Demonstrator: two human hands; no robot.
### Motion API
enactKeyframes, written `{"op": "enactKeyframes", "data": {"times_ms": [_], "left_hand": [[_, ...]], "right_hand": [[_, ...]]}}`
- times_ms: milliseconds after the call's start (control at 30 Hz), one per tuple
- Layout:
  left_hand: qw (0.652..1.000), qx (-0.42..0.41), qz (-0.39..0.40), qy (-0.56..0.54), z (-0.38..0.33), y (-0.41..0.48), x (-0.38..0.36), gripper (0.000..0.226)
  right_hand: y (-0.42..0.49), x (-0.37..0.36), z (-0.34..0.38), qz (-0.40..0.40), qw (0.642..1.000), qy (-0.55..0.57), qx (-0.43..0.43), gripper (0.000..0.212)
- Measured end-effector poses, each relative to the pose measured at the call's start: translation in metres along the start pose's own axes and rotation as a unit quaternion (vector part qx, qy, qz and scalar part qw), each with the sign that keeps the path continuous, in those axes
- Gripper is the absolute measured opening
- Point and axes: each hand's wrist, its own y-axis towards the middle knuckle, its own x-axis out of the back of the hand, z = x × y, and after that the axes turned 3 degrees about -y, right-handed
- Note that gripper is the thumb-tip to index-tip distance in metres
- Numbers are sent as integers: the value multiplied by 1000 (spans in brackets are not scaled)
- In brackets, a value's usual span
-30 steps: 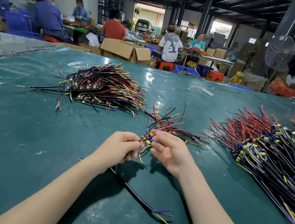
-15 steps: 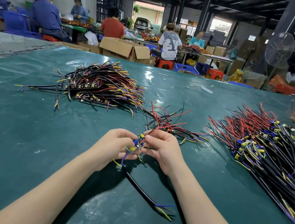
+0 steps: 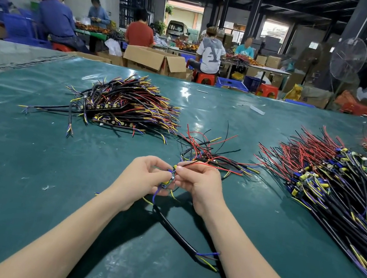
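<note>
Where the hands meet: board (image 3: 170,178) with wires, above table (image 3: 20,196)
Left hand (image 3: 142,177): fingers curled, pinching board
Right hand (image 3: 201,186): fingers curled, pinching board
Black cable (image 3: 176,232): runs nearward from board

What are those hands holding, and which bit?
A small wired board: the left hand pinches its lower end, the right hand pinches its upper end.

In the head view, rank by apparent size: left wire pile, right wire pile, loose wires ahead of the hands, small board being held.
1. right wire pile, though partly nearer the camera.
2. left wire pile.
3. loose wires.
4. small board.
</note>
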Motion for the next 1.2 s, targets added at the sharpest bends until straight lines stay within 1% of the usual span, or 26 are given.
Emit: {"op": "enactKeyframes", "data": {"times_ms": [100,167,267,333,400,533,667,800,900,1000,1133,1200], "left_hand": [[1000,3,-7,3,-1,0,-1,18],[1000,23,-6,0,-1,0,0,19],[998,60,3,-2,-1,1,2,22],[997,68,14,15,-1,1,3,26],[997,63,18,51,-1,0,2,26],[994,56,27,95,-2,-2,0,17],[988,48,46,139,-1,-3,-2,24],[988,24,39,145,2,-3,-2,26],[987,4,33,160,4,-2,-1,26],[983,-18,34,177,5,-2,1,27],[986,-25,46,157,4,-2,2,30],[989,-17,52,135,4,-2,4,30]], "right_hand": [[0,1,1,5,999,29,-18,19],[0,3,3,19,999,28,-28,19],[1,7,6,14,999,30,-27,16],[0,7,5,17,999,24,-31,14],[-1,7,5,25,999,21,-34,13],[0,6,4,39,998,30,-50,13],[0,8,4,68,995,23,-62,21],[2,13,6,45,997,25,-54,19],[4,18,9,28,997,50,-55,18],[2,20,11,58,994,63,-70,20],[-1,14,6,126,988,-10,-88,22],[-1,11,5,136,987,-30,-82,22]]}}
